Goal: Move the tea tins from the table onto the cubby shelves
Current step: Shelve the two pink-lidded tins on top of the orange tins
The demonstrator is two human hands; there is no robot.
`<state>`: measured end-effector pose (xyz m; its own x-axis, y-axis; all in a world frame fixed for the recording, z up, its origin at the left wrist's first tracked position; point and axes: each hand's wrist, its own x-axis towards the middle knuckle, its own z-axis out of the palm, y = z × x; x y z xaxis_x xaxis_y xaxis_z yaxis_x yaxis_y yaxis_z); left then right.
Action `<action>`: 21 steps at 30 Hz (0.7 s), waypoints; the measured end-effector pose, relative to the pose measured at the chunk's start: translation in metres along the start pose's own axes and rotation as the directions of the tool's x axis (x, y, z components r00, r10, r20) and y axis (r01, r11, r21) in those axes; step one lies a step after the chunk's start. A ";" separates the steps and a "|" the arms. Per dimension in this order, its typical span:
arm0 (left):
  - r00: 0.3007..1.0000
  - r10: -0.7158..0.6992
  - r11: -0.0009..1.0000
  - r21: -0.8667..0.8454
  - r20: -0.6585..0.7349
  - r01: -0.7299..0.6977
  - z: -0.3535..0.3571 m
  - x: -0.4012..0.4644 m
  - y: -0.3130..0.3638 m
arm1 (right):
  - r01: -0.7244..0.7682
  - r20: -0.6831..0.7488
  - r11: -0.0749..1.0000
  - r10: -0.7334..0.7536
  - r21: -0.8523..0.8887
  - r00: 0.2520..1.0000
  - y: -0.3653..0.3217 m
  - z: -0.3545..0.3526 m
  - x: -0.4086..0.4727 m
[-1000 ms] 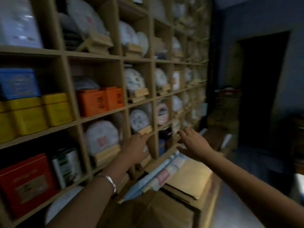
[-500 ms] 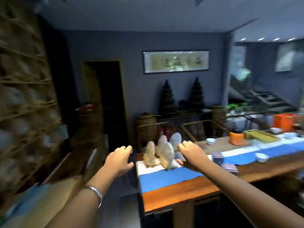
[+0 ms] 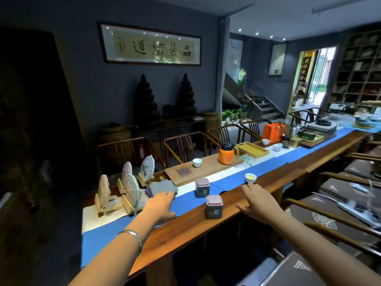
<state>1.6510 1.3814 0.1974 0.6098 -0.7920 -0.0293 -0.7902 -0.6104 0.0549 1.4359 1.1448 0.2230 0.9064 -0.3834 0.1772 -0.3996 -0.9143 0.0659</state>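
Both hands are held open and empty over the table: left hand above the blue cloth runner, right hand right of the near tin. The far tin stands just beyond on the runner. Both tins are small, square, smooth metal with pinkish lids; a hasty grab could topple one or knock the filled cup.

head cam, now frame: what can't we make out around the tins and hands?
- Tin labels: near tin and far tin both too small to read.
- Cubby shelves for the tins: outside the frame.
- Left hand fingertips: partly hidden behind the hand itself.
- Table underside: too dark.
- Right hand: palm faces down, unseen.
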 end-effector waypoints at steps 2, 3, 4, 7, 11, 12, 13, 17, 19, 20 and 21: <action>0.999 0.022 1.000 -0.014 0.026 -0.022 0.010 0.033 0.000 | -0.016 0.033 1.000 0.016 -0.007 0.999 0.012 0.016 0.015; 0.999 0.034 0.999 -0.023 0.035 -0.033 0.016 0.052 -0.001 | -0.024 0.049 1.000 0.024 -0.010 0.998 0.016 0.024 0.025; 0.998 0.044 0.999 -0.027 0.043 -0.043 0.021 0.071 -0.004 | -0.033 0.066 0.999 0.034 -0.014 0.997 0.021 0.033 0.036; 0.996 0.068 0.997 -0.035 0.062 -0.066 0.037 0.135 -0.016 | -0.048 0.119 0.998 0.053 -0.037 0.992 0.036 0.061 0.078; 0.991 0.068 0.994 -0.088 0.111 -0.059 0.063 0.226 -0.037 | -0.085 0.221 0.996 0.088 -0.022 0.971 0.054 0.102 0.144; 0.988 0.072 0.993 -0.097 0.134 -0.059 0.072 0.246 -0.042 | -0.095 0.260 0.995 0.095 -0.010 0.961 0.056 0.114 0.158; 0.985 0.077 0.993 -0.105 0.154 -0.061 0.081 0.265 -0.046 | -0.104 0.299 0.995 0.100 0.000 0.949 0.058 0.127 0.172; 0.975 0.102 0.990 -0.117 0.200 -0.079 0.118 0.333 -0.062 | -0.124 0.387 0.991 0.099 0.040 0.917 0.062 0.186 0.215; 0.964 0.108 0.988 -0.130 0.244 -0.078 0.135 0.357 -0.066 | -0.154 0.438 0.985 0.105 0.079 0.893 0.060 0.214 0.227; 0.958 0.107 0.988 -0.133 0.265 -0.073 0.144 0.367 -0.067 | -0.173 0.454 0.980 0.109 0.101 0.884 0.059 0.227 0.231; 0.953 0.106 0.989 -0.131 0.285 -0.071 0.153 0.376 -0.067 | -0.180 0.469 0.977 0.106 0.115 0.877 0.058 0.239 0.235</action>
<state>1.9244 1.1230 0.0304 0.4796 -0.8221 -0.3068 -0.8165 -0.5462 0.1871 1.6589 0.9702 0.0335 0.8165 -0.4946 -0.2979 -0.5376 -0.8394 -0.0799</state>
